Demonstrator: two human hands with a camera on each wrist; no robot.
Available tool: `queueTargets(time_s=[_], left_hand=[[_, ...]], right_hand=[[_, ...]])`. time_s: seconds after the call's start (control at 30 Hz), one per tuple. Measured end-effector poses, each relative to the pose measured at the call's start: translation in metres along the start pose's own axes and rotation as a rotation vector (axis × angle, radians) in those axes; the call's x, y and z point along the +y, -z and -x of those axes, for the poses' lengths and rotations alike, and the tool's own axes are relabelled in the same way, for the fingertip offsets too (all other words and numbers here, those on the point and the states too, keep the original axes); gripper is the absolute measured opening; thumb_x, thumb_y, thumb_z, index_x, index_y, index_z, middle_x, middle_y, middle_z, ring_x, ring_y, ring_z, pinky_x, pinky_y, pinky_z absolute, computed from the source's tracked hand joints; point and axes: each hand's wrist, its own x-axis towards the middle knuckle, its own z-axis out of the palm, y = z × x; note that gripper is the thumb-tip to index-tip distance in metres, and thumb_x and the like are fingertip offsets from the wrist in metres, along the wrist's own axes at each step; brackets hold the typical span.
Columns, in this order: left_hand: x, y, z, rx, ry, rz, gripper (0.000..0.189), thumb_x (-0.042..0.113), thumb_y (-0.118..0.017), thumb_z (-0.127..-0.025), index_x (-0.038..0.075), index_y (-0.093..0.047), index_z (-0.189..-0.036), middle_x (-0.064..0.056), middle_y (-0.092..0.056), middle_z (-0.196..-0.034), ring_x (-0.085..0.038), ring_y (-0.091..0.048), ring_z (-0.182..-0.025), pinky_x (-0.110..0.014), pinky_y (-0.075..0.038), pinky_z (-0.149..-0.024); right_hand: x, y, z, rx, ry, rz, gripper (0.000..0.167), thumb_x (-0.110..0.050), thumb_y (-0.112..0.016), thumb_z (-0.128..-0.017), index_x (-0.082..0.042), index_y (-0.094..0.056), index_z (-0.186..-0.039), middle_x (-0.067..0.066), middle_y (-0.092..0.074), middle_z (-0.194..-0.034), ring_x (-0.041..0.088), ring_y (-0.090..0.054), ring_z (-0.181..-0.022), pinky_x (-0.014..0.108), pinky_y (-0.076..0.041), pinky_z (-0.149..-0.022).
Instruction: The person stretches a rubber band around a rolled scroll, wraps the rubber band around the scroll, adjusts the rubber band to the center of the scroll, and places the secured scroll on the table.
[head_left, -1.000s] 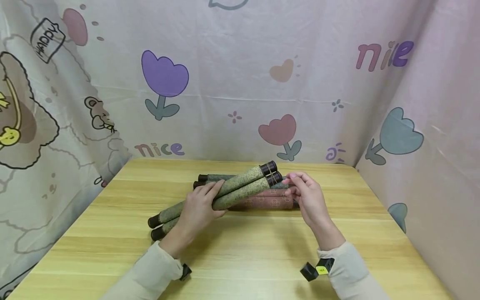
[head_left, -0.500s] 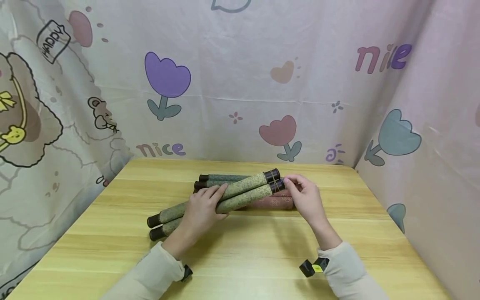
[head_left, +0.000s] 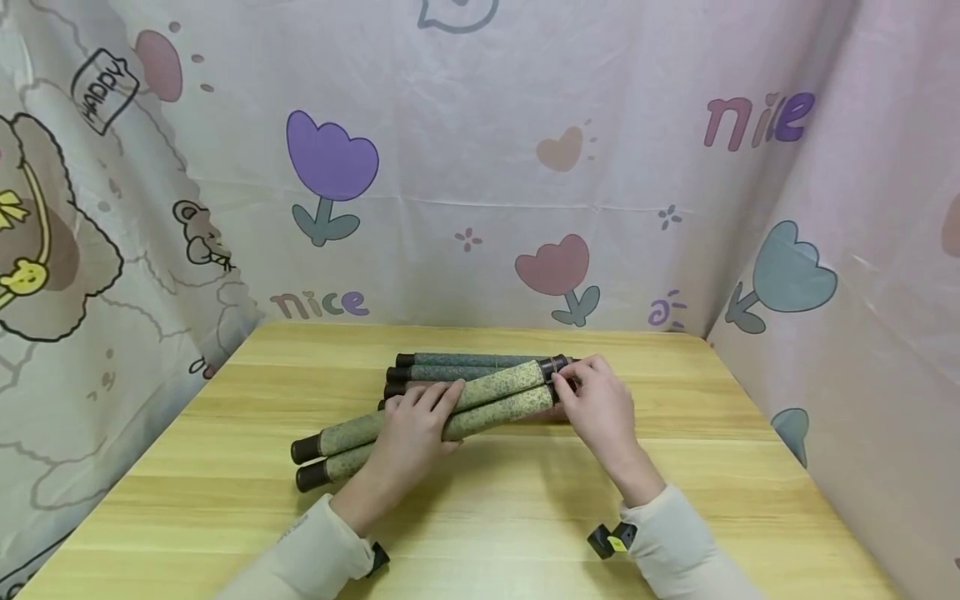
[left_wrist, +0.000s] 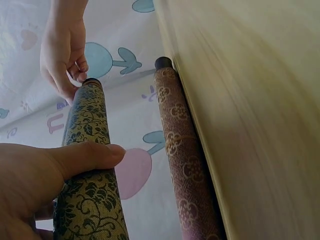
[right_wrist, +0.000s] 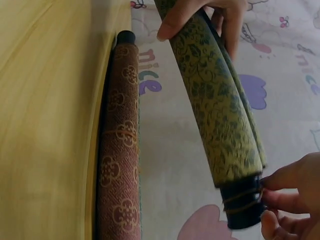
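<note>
A yellow-green patterned double scroll [head_left: 498, 408], two rolls side by side with dark end caps, slants up to the right over the table. My left hand [head_left: 411, 425] grips it around the middle, thumb across the cloth in the left wrist view. At its right end, my right hand [head_left: 602, 410] has thumb and fingers at the dark end cap [right_wrist: 242, 212]. There they pinch a thin elastic band [right_wrist: 245, 205] wound around the cap. Part of that end is hidden behind the fingers in the head view.
Behind lies a grey-green double scroll [head_left: 457, 361] with dark caps. A reddish scroll with flower motifs [right_wrist: 117, 155] lies in front of it, mostly covered by the held one. The wooden table [head_left: 480, 525] ends at a printed curtain [head_left: 450, 167].
The right end of the held scroll has come down toward the table. My right hand has moved from beside that end onto it, at the band. The left hand keeps its grip.
</note>
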Motion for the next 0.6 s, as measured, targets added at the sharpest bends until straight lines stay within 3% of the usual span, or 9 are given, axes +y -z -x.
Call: queueTargets(time_s=[0.17, 0.37, 0.5, 0.6], left_hand=[[0.004, 0.0, 0.003, -0.015, 0.0, -0.029, 0.089, 0.044, -0.091, -0.061, 0.013, -0.056, -0.137, -0.01, -0.063, -0.124, -0.034, -0.061, -0.101, -0.053, -0.051, -0.071], [0.01, 0.005, 0.004, -0.039, -0.009, -0.048, 0.091, 0.038, -0.093, -0.06, 0.013, -0.055, -0.138, -0.011, -0.062, -0.126, -0.036, -0.06, -0.102, -0.055, -0.049, -0.077], [0.017, 0.006, 0.004, -0.044, -0.049, -0.061, 0.087, 0.032, -0.092, -0.064, 0.012, -0.054, -0.139, -0.011, -0.062, -0.126, -0.037, -0.059, -0.104, -0.056, -0.048, -0.082], [0.022, 0.004, 0.004, -0.036, -0.091, -0.087, 0.079, 0.028, -0.088, -0.07, 0.012, -0.054, -0.139, -0.011, -0.063, -0.125, -0.037, -0.06, -0.103, -0.056, -0.049, -0.082]], right_hand=[[-0.006, -0.005, 0.004, -0.007, 0.025, 0.013, 0.011, -0.019, -0.066, -0.093, -0.01, -0.068, -0.089, 0.003, -0.064, -0.082, 0.02, -0.057, -0.062, 0.04, -0.045, -0.056], [-0.012, -0.006, 0.006, -0.047, 0.022, -0.023, 0.012, -0.017, -0.06, -0.097, -0.008, -0.064, -0.09, 0.0, -0.061, -0.07, 0.016, -0.052, -0.054, 0.038, -0.044, -0.054], [-0.015, -0.007, 0.006, -0.071, 0.014, -0.033, 0.011, -0.015, -0.059, -0.098, -0.008, -0.063, -0.091, 0.0, -0.061, -0.072, 0.015, -0.052, -0.055, 0.038, -0.045, -0.057], [-0.018, -0.009, 0.008, -0.083, 0.059, -0.013, 0.01, -0.014, -0.06, -0.097, -0.008, -0.064, -0.09, -0.001, -0.061, -0.07, 0.013, -0.052, -0.054, 0.036, -0.046, -0.056]])
